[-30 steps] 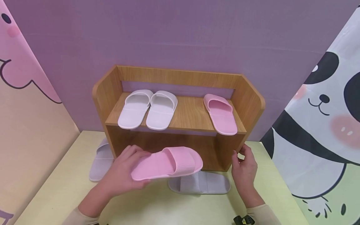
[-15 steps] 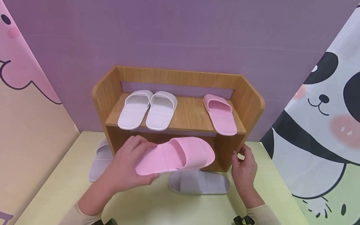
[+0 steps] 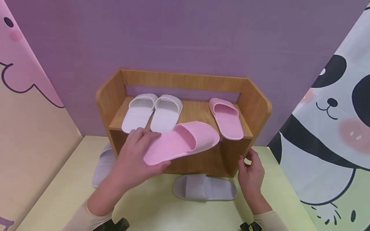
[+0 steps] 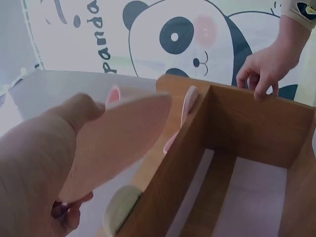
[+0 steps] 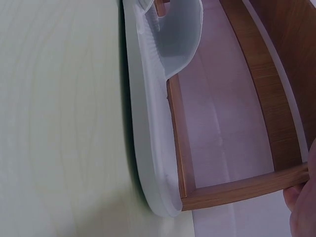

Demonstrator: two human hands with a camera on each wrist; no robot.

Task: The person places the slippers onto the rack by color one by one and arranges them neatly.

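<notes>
My left hand point(image 3: 134, 157) grips a pink slipper point(image 3: 176, 144) at its heel end, thumb below and fingers above. The slipper hangs in front of the wooden shoe rack point(image 3: 185, 78), toe to the right and tilted up; its sole point(image 4: 118, 143) faces the left wrist camera. My right hand point(image 3: 252, 173) holds the front edge of the rack's right side panel between thumb and fingers. On the upper shelf, another pink slipper point(image 3: 229, 123) stands at the right. Two white slippers, one left point(image 3: 138, 115) and one beside it point(image 3: 166, 112), stand at the left.
A grey slipper point(image 3: 221, 188) lies sideways on the table point(image 3: 162, 208) before the rack, with a second grey slipper point(image 3: 103, 165) at the rack's left side. A purple wall point(image 3: 185, 35) stands behind; printed panels flank both sides, including a panda panel point(image 3: 323, 134).
My left hand has raised the pink slipper from before the lower compartment to the upper shelf's front edge, slightly rightward, tipping its toe upward. The right hand stays on the side panel.
</notes>
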